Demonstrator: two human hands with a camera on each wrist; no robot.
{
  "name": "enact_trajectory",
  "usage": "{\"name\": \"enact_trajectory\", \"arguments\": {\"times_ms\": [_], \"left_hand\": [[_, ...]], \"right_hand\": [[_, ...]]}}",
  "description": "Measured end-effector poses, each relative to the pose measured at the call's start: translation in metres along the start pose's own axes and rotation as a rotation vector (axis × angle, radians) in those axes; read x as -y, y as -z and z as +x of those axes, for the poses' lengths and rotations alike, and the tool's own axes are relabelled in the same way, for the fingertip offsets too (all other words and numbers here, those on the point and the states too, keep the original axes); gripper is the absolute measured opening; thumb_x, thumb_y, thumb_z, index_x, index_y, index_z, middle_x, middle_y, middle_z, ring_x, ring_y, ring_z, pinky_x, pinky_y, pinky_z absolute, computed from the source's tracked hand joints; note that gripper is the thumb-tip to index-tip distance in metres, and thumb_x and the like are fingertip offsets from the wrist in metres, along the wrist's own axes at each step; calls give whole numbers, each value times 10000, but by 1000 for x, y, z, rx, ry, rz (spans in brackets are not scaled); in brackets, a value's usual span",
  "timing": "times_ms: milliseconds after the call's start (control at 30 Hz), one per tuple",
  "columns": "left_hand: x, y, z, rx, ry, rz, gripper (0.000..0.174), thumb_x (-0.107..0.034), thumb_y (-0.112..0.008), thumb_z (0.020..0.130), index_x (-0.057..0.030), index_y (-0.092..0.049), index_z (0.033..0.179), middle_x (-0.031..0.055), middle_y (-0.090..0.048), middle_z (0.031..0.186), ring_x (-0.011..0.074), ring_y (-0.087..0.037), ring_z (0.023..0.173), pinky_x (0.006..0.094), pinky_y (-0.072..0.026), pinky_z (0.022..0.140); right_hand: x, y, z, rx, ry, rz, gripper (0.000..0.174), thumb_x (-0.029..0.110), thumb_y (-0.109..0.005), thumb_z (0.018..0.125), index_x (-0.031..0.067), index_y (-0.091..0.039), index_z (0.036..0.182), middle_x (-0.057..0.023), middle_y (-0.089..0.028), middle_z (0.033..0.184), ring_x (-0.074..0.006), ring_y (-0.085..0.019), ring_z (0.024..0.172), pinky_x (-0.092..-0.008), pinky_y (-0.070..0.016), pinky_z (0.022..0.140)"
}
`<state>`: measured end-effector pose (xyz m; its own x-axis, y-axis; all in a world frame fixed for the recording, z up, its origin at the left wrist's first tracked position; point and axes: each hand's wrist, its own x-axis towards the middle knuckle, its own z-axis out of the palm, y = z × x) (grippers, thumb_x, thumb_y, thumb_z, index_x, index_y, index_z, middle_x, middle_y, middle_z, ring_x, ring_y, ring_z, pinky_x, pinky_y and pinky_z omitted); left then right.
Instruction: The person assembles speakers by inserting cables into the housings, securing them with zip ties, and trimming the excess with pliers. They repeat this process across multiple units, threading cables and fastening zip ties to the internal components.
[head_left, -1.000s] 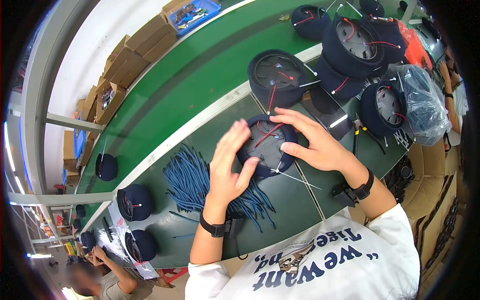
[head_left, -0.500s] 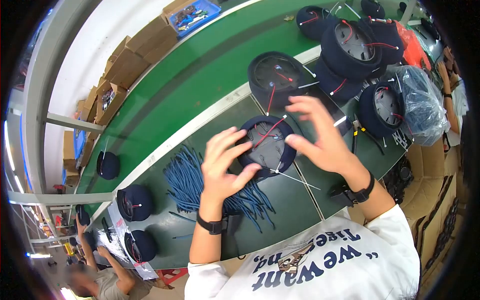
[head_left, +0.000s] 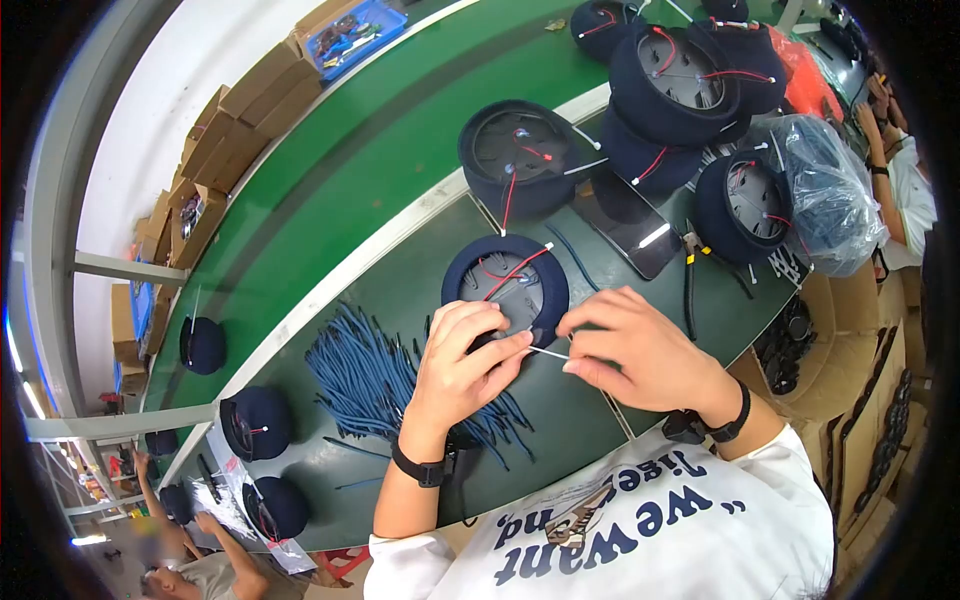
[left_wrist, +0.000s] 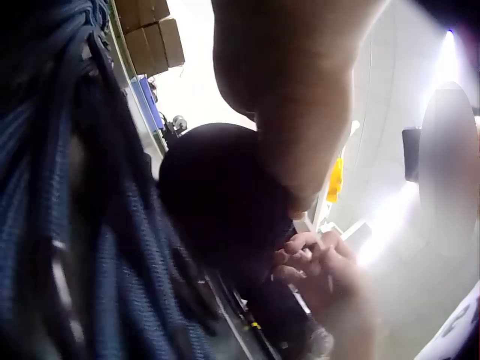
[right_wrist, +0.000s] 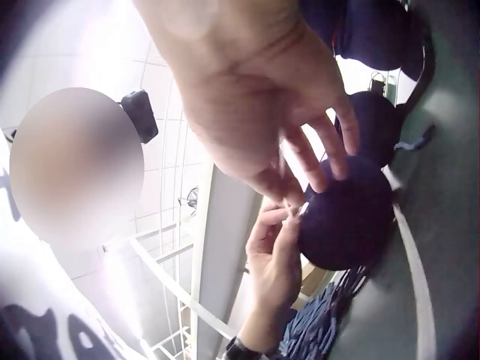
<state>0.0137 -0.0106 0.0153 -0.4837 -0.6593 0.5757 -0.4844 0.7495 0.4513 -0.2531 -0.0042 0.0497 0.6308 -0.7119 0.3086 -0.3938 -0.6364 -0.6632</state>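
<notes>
A navy fabric-covered round shell (head_left: 461, 277), with a black plastic inside and red wires, lies open side up on the dark green table. My left hand (head_left: 462, 365) is at its near rim, thumb and finger pinching a thin white cable tie (head_left: 549, 353) there. From the other side, the fingertips of my right hand (head_left: 648, 352) pinch the tie's free end. In the right wrist view both hands meet beside the shell (right_wrist: 343, 217). The left wrist view shows the shell (left_wrist: 214, 187) dark, with my left hand (left_wrist: 311, 112) partly covering the work.
A heap of blue cords (head_left: 362, 370) lies to the left. Behind are a phone (head_left: 632, 232), pliers (head_left: 692, 280) and several similar shells (head_left: 480, 180), some stacked. A clear plastic bag (head_left: 835, 200) is at right. Another person (head_left: 225, 555) works at the far left.
Both hands have come down from around the shell to its near rim and now pinch the white tie. A single blue cord and the phone show more fully behind the right hand.
</notes>
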Motion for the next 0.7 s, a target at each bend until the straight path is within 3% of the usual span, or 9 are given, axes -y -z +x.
{"name": "enact_trajectory", "arguments": {"times_ms": [100, 167, 333, 433, 500, 567, 633, 667, 700], "left_hand": [[3, 10, 1, -74, 60, 56, 395, -239, -923, 636, -121, -783, 985, 135, -654, 1252, 376, -611, 1183, 497, -492, 1012], [2, 23, 2, -136, 147, 40, 443, -289, -936, 612, -110, -766, 979, 141, -659, 1263, 382, -610, 1196, 513, -486, 1021], [2, 37, 1, -269, 144, 26, 158, -22, -775, 728, -61, -752, 879, 143, -722, 1104, 333, -678, 1050, 447, -542, 917], [-18, 40, 7, -184, 152, -34, 188, -13, -781, 724, -64, -770, 905, 132, -741, 1093, 325, -694, 1032, 430, -550, 922], [-40, 33, 26, -18, 113, -21, 421, -105, -863, 748, -55, -768, 1155, 150, -735, 1236, 335, -683, 1179, 436, -532, 1017], [-58, 13, 42, 165, 129, -102, 741, -266, -886, 772, -4, -602, 1405, 197, -517, 1546, 391, -496, 1428, 468, -426, 1135], [-55, -23, 37, 86, -9, -244, 429, -217, -807, 849, 10, -647, 1177, 198, -590, 1383, 412, -542, 1337, 488, -444, 1087], [-53, -30, 36, 10, -89, -431, 239, -178, -756, 891, -3, -626, 991, 179, -648, 1146, 410, -608, 1169, 496, -468, 989], [-61, -25, 31, 91, 40, -460, 190, -150, -718, 922, -9, -593, 900, 165, -657, 971, 392, -638, 1002, 480, -490, 865]], "right_hand": [[-20, 14, 0, -96, -386, 301, 145, 158, -703, 965, 18, -675, 988, -109, -664, 1000, -272, -652, 926, -386, -488, 811], [-29, 16, 7, -125, -515, 107, 171, 136, -687, 963, -7, -676, 1056, -152, -632, 915, -310, -660, 869, -401, -520, 769], [-52, -31, -6, -23, -324, -405, 183, 89, -704, 915, -10, -590, 1019, -196, -631, 904, -426, -658, 876, -501, -527, 765], [-43, -4, -10, -5, -392, -309, 202, 109, -710, 923, 5, -585, 1044, -191, -661, 869, -431, -684, 864, -502, -552, 773], [-16, 26, -8, 78, -416, 50, 153, 67, -658, 968, -1, -588, 1085, -163, -686, 747, -319, -721, 725, -411, -535, 649], [26, 56, 3, 218, -488, 470, 118, 54, -632, 990, -10, -623, 1088, -145, -696, 712, -243, -721, 667, -356, -508, 597], [30, 54, 0, 202, -272, 762, 133, 48, -628, 997, -27, -693, 1086, -111, -718, 742, -169, -711, 679, -298, -491, 586], [37, 59, 1, 189, -402, 825, 191, 82, -605, 1005, -52, -735, 1044, -117, -745, 777, -201, -720, 680, -304, -516, 600], [31, 51, -1, 41, -338, 1072, 264, 134, -576, 1005, -85, -724, 1002, -185, -751, 805, -253, -731, 677, -318, -548, 599]]}}
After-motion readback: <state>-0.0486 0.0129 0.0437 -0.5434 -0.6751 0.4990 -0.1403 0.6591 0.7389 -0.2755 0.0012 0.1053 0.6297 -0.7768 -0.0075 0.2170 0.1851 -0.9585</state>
